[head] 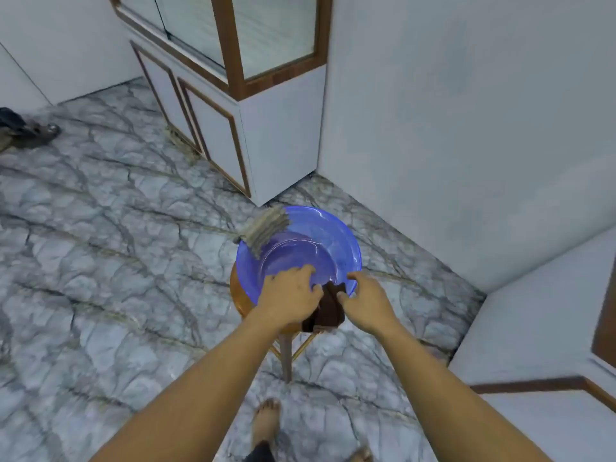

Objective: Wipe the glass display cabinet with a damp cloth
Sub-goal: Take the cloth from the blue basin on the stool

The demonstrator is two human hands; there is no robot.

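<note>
Two hands, left hand [290, 292] and right hand [366, 301], gripped one brown cloth [328, 308] over one blue basin [346, 241], where one grey cloth [266, 226] hung.

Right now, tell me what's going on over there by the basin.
A person stands over a blue basin set on a small wooden stool. Both hands are at its near rim: the left hand and right hand are handling a dark brown cloth draped over the edge. A second, grey cloth hangs on the far rim. The glass display cabinet stands just beyond, not yet being wiped.
</note>
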